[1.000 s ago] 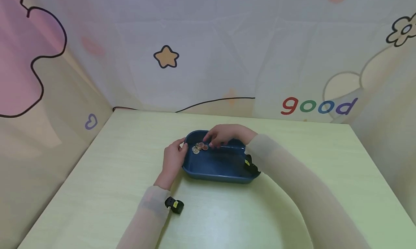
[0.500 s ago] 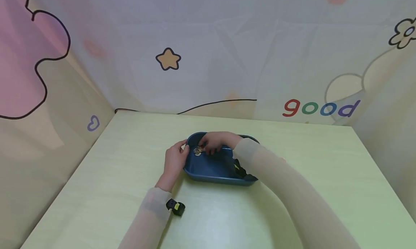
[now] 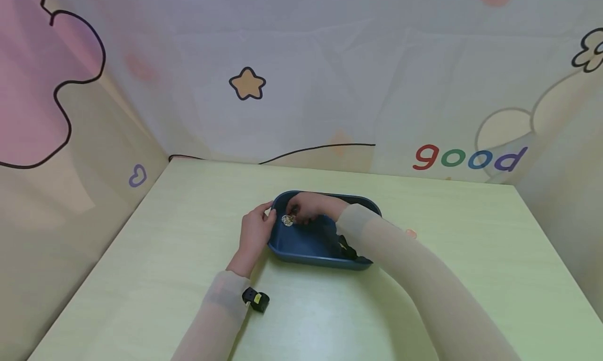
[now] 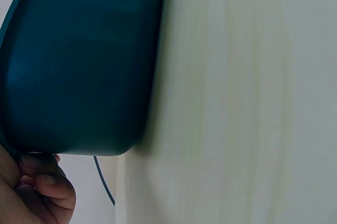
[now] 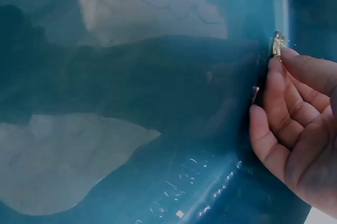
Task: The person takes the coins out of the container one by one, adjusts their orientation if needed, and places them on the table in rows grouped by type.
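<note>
A dark blue rectangular tray (image 3: 325,261) sits on the table. My left hand (image 3: 254,235) grips its left end, with the thumb at the rim; in the left wrist view, curled fingers (image 4: 50,187) meet the tray's edge. Reaching over the tray, my right hand (image 3: 308,206) is at the small pile of coins (image 3: 288,220) near the left end and partly covers them. Thumb and forefinger pinch a gold-toned coin (image 5: 277,44), seen edge-on in the right wrist view. Another thin shiny edge (image 5: 255,95) shows by the lower fingers.
The pale green-yellow table (image 3: 301,319) extends around the tray. A small pinkish shape (image 3: 411,234) lies on it beside the right sleeve. Behind rises a printed cloth backdrop (image 3: 306,89). Black wrist cameras are strapped to both forearms, the right one (image 3: 347,247) over the tray.
My right hand has moved left and down onto the coins, its fingers closing among them, so fewer coins show. My left hand has stayed on the tray's end.
</note>
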Tool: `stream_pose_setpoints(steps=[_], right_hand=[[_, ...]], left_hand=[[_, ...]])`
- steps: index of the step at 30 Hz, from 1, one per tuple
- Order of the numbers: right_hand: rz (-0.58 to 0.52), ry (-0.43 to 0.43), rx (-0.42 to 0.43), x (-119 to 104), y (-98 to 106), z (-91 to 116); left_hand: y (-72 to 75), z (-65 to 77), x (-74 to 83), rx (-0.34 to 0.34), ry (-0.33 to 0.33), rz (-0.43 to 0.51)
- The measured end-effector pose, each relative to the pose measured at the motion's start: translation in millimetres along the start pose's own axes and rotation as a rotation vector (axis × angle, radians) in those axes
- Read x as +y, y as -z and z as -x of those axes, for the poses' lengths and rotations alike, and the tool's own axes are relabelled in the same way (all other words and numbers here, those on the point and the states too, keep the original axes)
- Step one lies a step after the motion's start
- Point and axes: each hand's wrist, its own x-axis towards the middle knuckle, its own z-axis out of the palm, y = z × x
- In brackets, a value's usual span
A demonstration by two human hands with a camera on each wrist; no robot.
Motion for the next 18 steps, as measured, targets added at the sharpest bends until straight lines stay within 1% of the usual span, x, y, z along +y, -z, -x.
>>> stream_pose_setpoints(steps=[5, 9, 14, 18], right_hand=[[0.020, 0.034, 0.050, -0.5, -4.9, -3.4], [0.030, 0.061, 0.073, -2.4, -8.6, -5.8], [0.048, 0.083, 0.079, -3.6, -11.4, -7.8], [0.082, 0.113, 0.066, -2.4, -12.8, -7.5]], left_hand=[[-0.2, -0.2, -0.9, 0.007, -0.008, -0.007], [-0.8, -0.8, -2.5, 0.007, -0.017, -0.007], [-1.6, -1.6, -3.7, 0.007, -0.020, -0.012], [-1.7, -2.1, -4.2, 0.008, -0.021, -0.013]])
